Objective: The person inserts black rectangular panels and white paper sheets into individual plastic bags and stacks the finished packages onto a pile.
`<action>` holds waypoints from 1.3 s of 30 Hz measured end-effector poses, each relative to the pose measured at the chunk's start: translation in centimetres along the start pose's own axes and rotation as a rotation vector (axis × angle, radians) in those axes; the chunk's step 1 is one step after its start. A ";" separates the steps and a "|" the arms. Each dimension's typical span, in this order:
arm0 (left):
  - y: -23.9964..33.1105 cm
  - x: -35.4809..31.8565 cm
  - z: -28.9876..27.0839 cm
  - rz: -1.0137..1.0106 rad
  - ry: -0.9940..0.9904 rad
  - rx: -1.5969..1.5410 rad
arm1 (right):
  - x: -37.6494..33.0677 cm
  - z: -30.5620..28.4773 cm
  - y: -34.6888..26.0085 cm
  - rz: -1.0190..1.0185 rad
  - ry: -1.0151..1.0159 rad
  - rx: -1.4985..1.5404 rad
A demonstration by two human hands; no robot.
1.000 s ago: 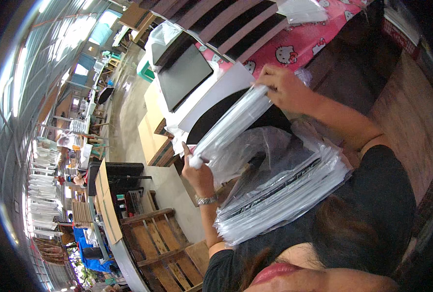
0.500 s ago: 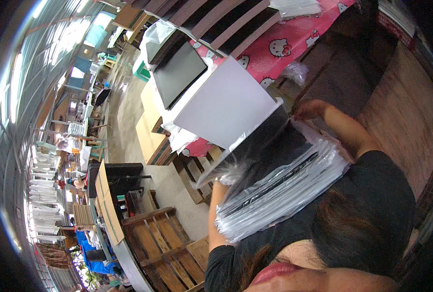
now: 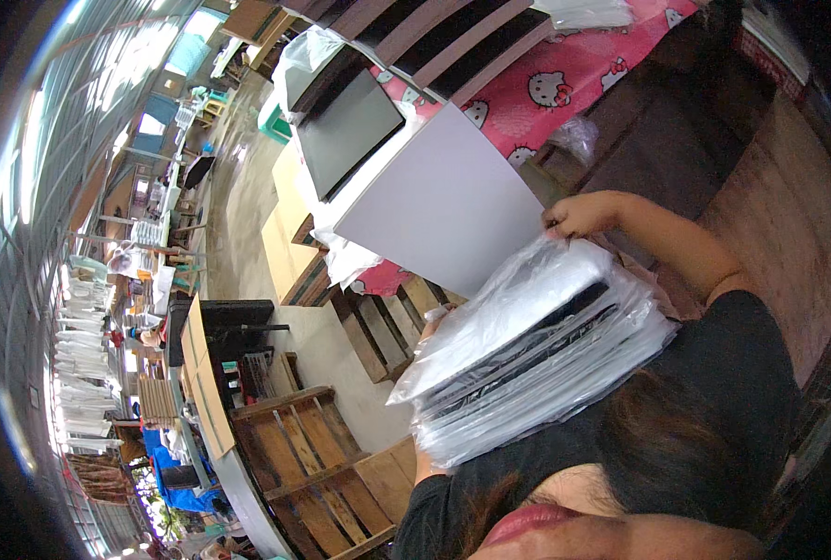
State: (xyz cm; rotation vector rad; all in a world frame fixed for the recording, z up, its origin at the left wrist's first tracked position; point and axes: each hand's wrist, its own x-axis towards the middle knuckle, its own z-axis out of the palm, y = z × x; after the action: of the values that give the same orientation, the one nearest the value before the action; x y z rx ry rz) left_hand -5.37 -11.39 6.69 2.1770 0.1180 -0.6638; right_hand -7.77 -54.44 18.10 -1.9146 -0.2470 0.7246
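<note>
A thick stack of flat panels in clear plastic bags point(image 3: 537, 373) rests against my front, with dark edges showing between the plastic layers. The topmost plastic bag point(image 3: 514, 303) looks whitish and wrinkled and spreads over the top of the stack. My right hand point(image 3: 579, 215) is closed, pinching that bag at its far right corner. At the bag's far left edge my left hand point(image 3: 437, 319) grips the plastic, mostly hidden behind it. Just beyond the stack lies a pale grey-white board point(image 3: 443, 201). A glossy dark panel point(image 3: 350, 140) sits left of that board.
A table with a pink patterned cover point(image 3: 574, 89) stands ahead, carrying dark slatted panels point(image 3: 443, 42). Brown cartons point(image 3: 294, 252) are stacked to its left. Wooden pallets point(image 3: 313, 467) lie at lower left. Crumpled clear plastic point(image 3: 576, 140) is near the right side of the table.
The dark top surface of the stack is now covered by whitish plastic. My right hand has come slightly left and toward me; my left hand has shifted farther away along the bag's edge.
</note>
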 end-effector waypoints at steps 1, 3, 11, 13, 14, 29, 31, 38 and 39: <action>-0.2 0.2 0.3 -0.008 0.006 -0.019 | 0.2 -0.2 1.4 0.099 0.020 0.237; -0.7 0.0 0.4 -0.001 0.018 -0.052 | 1.0 -0.1 6.9 0.226 0.049 0.518; -1.9 0.9 -2.1 -0.013 0.177 -0.664 | 1.3 -1.4 4.7 0.088 0.151 0.135; -2.7 -0.6 -7.1 -0.050 0.382 -0.980 | -2.3 -1.1 -5.5 -0.199 -0.068 0.311; 0.3 -1.6 -8.9 -0.119 0.530 -1.000 | -4.2 -0.8 -7.3 -0.362 -0.228 0.417; 26.0 -13.8 -9.1 1.007 0.228 -0.039 | 2.6 2.8 -20.8 -0.918 0.428 -0.267; 27.8 -13.4 -6.7 0.997 0.067 -0.463 | 2.0 1.6 -22.4 -0.713 0.269 -0.143; 28.5 -12.1 -7.1 0.821 0.210 -0.710 | 4.4 0.0 -21.3 -0.775 0.313 0.253; 28.4 -11.8 -7.0 0.813 0.230 -0.741 | 4.6 0.5 -21.6 -0.740 0.295 0.269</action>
State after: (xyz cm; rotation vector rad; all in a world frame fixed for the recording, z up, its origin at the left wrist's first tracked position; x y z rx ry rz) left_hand -3.90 -22.81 36.05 1.3832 -0.3406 0.1059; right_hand -1.22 -42.20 35.24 -1.4861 -0.5958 -0.0228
